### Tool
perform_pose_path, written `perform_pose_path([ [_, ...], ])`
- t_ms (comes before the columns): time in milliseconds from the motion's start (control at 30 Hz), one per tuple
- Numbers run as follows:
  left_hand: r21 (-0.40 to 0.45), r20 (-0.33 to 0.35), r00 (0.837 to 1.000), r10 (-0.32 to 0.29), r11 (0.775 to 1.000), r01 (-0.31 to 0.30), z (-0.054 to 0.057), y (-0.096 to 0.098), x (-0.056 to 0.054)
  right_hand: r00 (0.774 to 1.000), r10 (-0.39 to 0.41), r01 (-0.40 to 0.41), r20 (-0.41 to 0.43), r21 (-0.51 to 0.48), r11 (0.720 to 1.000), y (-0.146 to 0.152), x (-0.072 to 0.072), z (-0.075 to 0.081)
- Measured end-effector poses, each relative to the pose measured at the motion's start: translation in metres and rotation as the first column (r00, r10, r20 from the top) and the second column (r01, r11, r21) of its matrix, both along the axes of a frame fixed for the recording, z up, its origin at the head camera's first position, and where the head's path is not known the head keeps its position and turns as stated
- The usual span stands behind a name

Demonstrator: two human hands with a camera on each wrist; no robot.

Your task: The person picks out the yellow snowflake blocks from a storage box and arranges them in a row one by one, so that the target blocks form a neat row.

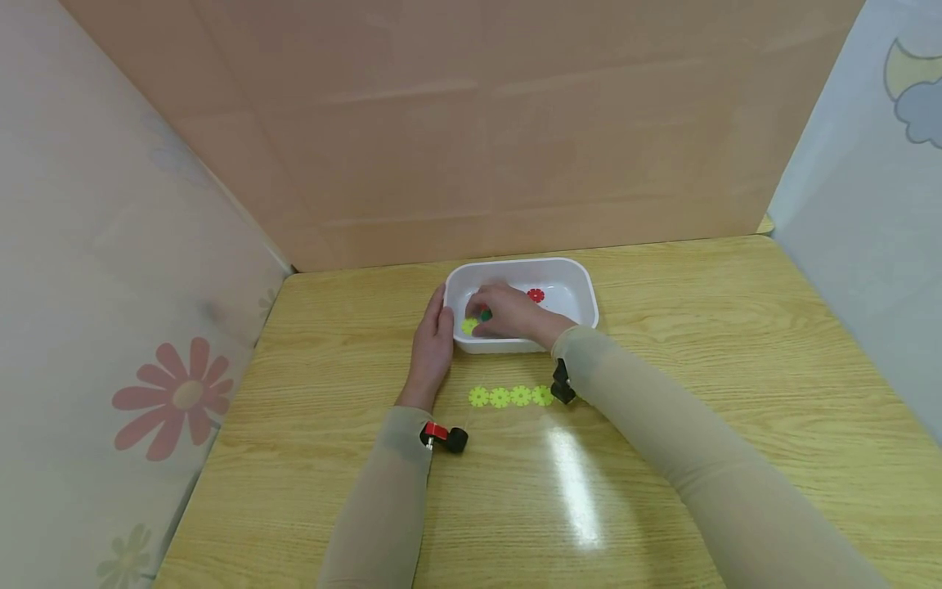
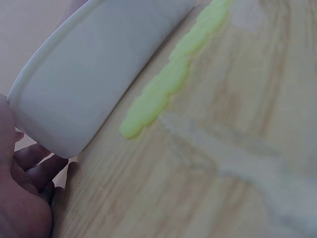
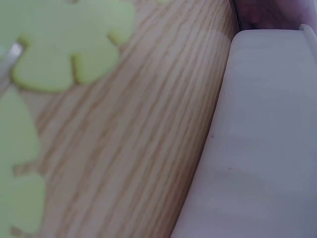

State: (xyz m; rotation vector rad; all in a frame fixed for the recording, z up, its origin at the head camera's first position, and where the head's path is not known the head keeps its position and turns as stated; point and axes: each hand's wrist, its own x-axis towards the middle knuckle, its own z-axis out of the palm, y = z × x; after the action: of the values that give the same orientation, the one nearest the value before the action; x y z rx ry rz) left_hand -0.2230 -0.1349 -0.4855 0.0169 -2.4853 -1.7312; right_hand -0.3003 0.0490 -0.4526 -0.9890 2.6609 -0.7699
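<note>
A white plastic tub (image 1: 524, 347) stands near the table's back edge. My left hand (image 1: 431, 348) rests along its left end, fingers fairly straight against the outer wall. In the left wrist view, the thumb side of that hand (image 2: 22, 193) meets the tub's corner. My right hand (image 1: 508, 311) reaches inside the tub with bent fingers, beside a yellow notched disc (image 1: 469, 326) and a green piece (image 1: 486, 314). Whether it pinches either is hidden. A red notched disc (image 1: 536, 295) lies farther right in the tub. Several yellow notched discs (image 1: 500, 397) form a row on the table before it.
The wooden table (image 1: 331, 360) meets a tan backdrop (image 1: 478, 131) behind the tub. Pale panels with printed flowers (image 1: 172, 398) and a moon (image 1: 908, 69) flank it. A small wrist camera (image 1: 562, 383) on the right sleeve hangs beside the row's right end.
</note>
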Motion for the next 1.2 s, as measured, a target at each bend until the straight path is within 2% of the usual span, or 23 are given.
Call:
perform_pose_path([
  [500, -0.005, 0.012, 1.000, 0.009, 1.000, -0.009, -0.001, -0.001, 0.000, 1.000, -0.017, 0.017, 0.011, 0.011, 1.000, 0.000, 0.000, 0.000],
  [867, -0.003, 0.014, 1.000, 0.008, 1.000, -0.008, -0.001, -0.001, -0.001, 0.994, -0.040, 0.043, -0.101, 0.021, 0.999, 0.001, 0.002, 0.003],
  [1067, -0.017, 0.018, 1.000, 0.009, 1.000, -0.009, -0.002, 0.001, 0.000, 0.983, -0.097, 0.097, -0.157, -0.004, 0.995, 0.009, 0.009, 0.014],
  [1200, -0.019, 0.019, 1.000, 0.005, 1.000, -0.005, -0.001, 0.002, 0.000, 0.976, -0.121, 0.111, -0.180, -0.064, 0.992, 0.020, 0.012, 0.023],
])
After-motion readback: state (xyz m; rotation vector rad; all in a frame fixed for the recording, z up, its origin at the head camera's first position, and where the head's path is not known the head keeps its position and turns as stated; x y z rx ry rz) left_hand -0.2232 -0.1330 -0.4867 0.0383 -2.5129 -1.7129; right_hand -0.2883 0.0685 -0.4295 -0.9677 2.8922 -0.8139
